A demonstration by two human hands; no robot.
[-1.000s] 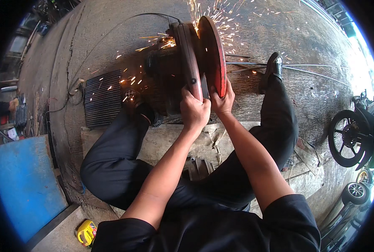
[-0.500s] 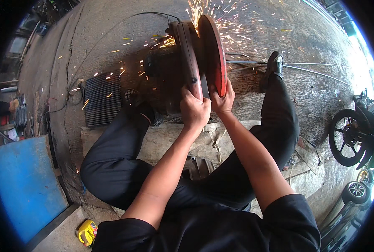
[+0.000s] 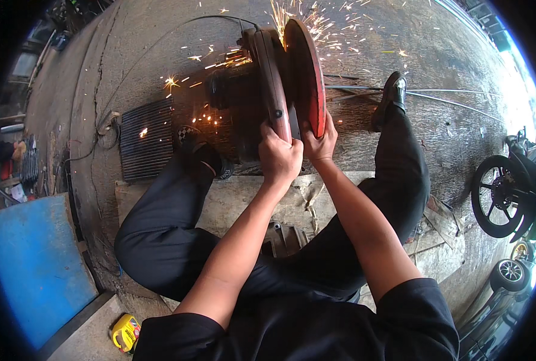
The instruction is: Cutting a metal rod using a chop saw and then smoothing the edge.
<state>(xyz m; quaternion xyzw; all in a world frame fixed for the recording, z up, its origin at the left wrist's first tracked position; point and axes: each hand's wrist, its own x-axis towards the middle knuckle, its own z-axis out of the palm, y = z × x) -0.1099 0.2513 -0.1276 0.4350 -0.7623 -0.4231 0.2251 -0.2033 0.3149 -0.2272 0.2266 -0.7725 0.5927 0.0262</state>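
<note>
Head view: the left hand (image 3: 280,155) grips the curved reddish-brown handle (image 3: 272,84) of a dark metal cutting machine (image 3: 223,89), just ahead; the right hand (image 3: 320,144) clasps a red-rimmed round guard (image 3: 307,72). Stray orange sparks (image 3: 307,33) could burn ungloved skin. Black-trousered legs (image 3: 168,222) hem both sides; rough grey floor (image 3: 448,66) stretches ahead.

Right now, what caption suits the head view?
Left hand on dark handle, right hand on red-edged disc, sparks flying.

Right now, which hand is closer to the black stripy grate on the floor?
Left. The left hand, around the dark handle, is to the right of the black ridged grate. The right hand, on the red-edged round part, is farther to the right.
</note>
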